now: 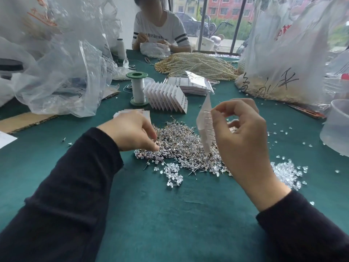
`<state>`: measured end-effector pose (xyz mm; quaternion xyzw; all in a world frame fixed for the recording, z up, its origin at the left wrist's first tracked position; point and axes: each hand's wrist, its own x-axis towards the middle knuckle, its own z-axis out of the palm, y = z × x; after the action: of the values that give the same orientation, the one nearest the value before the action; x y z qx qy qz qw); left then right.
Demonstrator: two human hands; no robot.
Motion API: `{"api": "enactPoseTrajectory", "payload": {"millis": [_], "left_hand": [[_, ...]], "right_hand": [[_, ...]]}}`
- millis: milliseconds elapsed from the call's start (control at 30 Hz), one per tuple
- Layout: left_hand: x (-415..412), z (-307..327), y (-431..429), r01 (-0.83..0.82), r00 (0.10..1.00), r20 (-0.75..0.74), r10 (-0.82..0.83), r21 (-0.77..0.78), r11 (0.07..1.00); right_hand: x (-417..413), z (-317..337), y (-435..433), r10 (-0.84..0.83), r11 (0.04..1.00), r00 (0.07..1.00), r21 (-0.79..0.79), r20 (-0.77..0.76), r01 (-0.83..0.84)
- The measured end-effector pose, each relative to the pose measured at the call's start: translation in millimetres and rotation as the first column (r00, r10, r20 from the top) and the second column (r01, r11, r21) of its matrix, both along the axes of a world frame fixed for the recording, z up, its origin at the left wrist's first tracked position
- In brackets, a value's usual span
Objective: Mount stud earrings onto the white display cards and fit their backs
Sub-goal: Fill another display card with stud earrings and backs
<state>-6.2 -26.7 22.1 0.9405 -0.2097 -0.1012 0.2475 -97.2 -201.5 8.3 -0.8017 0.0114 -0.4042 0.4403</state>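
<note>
A heap of stud earrings (pixel 181 146) lies on the green cloth in the middle. My left hand (pixel 132 131) reaches into its left edge, fingertips pinched together on the studs. My right hand (pixel 243 137) holds a white display card (pixel 204 127) upright and edge-on, thumb and forefinger pinching at its top right edge where stud posts stick out. Clear plastic backs (pixel 285 174) are scattered right of the heap, with a smaller cluster of backs (pixel 173 176) in front. A fanned row of filled cards (pixel 166 97) stands behind the heap. Blank cards (pixel 132 112) lie behind my left hand.
A green-ended thread spool (pixel 137 87) stands beside the fanned cards. Pearl strands (pixel 198 65) are piled further back. Plastic bags (pixel 62 72) crowd the left, another bag (pixel 283 63) the right. A clear tub (pixel 336 127) sits at the right edge. A person (pixel 160 29) works opposite.
</note>
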Motion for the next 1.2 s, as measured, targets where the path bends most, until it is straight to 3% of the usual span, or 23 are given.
{"api": "enactPoseTrajectory", "payload": {"millis": [133, 267, 333, 433, 600, 667, 867, 967, 1100, 1200], "left_hand": [[0.7, -5.1, -7.6, 0.008, 1.0, -0.012, -0.007, 0.047, 0.999], [2.6, -6.8, -7.1, 0.001, 0.999, 0.035, -0.002, 0.012, 1.0], [2.9, -5.8, -3.8, -0.003, 1.0, 0.02, 0.004, -0.05, 0.999], [3.4, -4.4, 3.0, 0.002, 1.0, -0.021, -0.004, -0.113, 0.994], [4.5, -8.0, 9.6, 0.036, 0.99, -0.126, -0.064, -0.213, 0.976], [4.8, -8.3, 9.8, 0.03, 0.975, -0.2, -0.095, -0.305, 0.952], [4.8, -6.8, 11.2, 0.017, 0.954, -0.275, -0.12, -0.349, 0.937], [6.5, -3.2, 16.5, 0.005, 0.959, -0.263, -0.109, -0.365, 0.931], [4.3, -1.7, 17.6, -0.013, 0.96, -0.258, -0.105, -0.418, 0.908], [4.2, -0.4, 19.2, -0.036, 0.963, -0.257, -0.083, -0.424, 0.905]], "right_hand": [[-0.8, 1.4, 0.7, 0.143, 0.972, 0.989, 0.192, -0.037, -0.133], [-5.6, -0.1, 1.0, 0.346, 0.851, 0.934, 0.449, -0.092, -0.272], [-6.3, -1.3, 0.2, 0.432, 0.739, 0.898, 0.604, -0.083, -0.299], [-6.0, -0.7, -1.8, 0.581, 0.483, 0.813, 0.823, -0.044, -0.301], [-2.6, -5.4, -3.3, 0.736, 0.163, 0.675, 0.953, 0.055, -0.256], [-2.0, -7.1, -1.8, 0.749, 0.089, 0.656, 0.966, 0.097, -0.244], [-0.2, -8.6, -1.5, 0.722, 0.061, 0.684, 0.975, 0.103, -0.211], [-4.1, -10.6, -4.9, 0.692, 0.089, 0.716, 0.974, 0.09, -0.208], [-24.5, -11.7, -10.6, 0.643, 0.206, 0.764, 0.946, 0.061, -0.249], [-39.3, -13.1, -9.1, 0.589, 0.172, 0.806, 0.964, 0.064, -0.202]]}}
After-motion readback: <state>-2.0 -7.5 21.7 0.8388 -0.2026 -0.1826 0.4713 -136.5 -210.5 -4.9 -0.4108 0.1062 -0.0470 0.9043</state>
